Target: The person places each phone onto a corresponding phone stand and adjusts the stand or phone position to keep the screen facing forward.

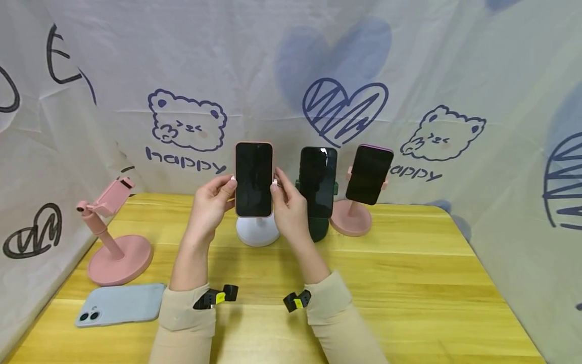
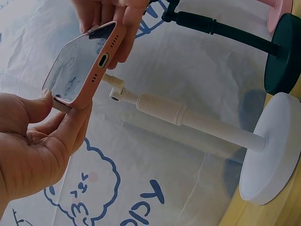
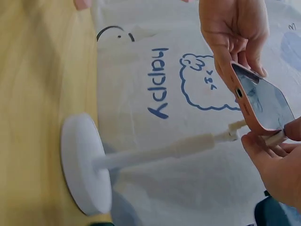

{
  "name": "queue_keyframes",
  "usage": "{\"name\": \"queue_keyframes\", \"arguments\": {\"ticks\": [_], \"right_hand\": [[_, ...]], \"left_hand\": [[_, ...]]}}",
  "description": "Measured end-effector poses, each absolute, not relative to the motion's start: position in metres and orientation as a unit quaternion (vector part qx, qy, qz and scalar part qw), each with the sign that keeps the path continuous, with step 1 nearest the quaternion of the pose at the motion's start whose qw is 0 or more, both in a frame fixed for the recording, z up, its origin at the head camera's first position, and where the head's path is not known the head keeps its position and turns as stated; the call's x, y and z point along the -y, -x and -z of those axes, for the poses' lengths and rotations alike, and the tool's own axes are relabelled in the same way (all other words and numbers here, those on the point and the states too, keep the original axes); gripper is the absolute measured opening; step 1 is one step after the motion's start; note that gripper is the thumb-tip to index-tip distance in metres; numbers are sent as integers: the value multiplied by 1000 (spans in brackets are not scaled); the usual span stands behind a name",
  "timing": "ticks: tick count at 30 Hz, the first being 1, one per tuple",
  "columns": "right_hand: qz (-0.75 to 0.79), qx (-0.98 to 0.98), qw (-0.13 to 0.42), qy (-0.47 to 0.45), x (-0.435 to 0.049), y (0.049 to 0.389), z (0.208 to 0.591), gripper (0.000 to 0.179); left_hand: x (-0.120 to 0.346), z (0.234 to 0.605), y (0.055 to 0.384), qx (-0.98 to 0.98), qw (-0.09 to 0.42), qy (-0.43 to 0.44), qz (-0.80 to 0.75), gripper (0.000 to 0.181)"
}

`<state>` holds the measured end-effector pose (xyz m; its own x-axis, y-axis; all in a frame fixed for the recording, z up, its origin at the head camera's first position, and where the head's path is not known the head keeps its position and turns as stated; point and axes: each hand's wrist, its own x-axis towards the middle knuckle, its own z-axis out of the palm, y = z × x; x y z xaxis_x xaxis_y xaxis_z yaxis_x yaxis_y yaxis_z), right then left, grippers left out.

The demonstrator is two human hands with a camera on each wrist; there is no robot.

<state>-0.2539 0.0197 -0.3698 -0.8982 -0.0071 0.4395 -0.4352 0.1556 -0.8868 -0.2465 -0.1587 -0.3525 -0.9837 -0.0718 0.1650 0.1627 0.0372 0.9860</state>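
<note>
Upright before me is a smartphone [image 1: 254, 179] with a dark screen and a pink-orange case, set at the head of a white phone stand [image 1: 257, 231]. My left hand [image 1: 210, 203] grips its left edge, thumb in front and fingers behind. At the right edge, my right hand [image 1: 291, 207] holds it the same way. White clamp ends show beside both thumbs, against the phone's sides. The right wrist view shows the phone's charging port edge [image 3: 239, 94] and a pale clamp piece [image 3: 274, 139] under the right thumb. Most of the clamp is hidden behind the phone.
Right of my hands, a dark green stand holds a phone [image 1: 318, 177]; beyond it a pink stand [image 1: 351, 218] holds another [image 1: 369, 174]. At left are a pink stand [image 1: 120, 258] without a phone and a light blue phone [image 1: 123, 303] lying face down. A printed cloth hangs behind.
</note>
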Motion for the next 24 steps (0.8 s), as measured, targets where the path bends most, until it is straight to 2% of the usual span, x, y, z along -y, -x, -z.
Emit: {"name": "queue_keyframes", "arguments": {"ticks": [7,16,20,24], "right_hand": [[-696,692,167,-88,-16,248,382,40],[-742,645,166,-84,-15,250,388,38],[-748,637,160,-97,-15,251,388,39],[-747,637,161,-103,-16,251,389,39]], "left_hand": [[156,353,248,716,81,37,693,40],[159,354,247,725,77,27,684,45],[158,354,245,730,97,21,676,46],[156,356,241,742,165,32,649,45]]}}
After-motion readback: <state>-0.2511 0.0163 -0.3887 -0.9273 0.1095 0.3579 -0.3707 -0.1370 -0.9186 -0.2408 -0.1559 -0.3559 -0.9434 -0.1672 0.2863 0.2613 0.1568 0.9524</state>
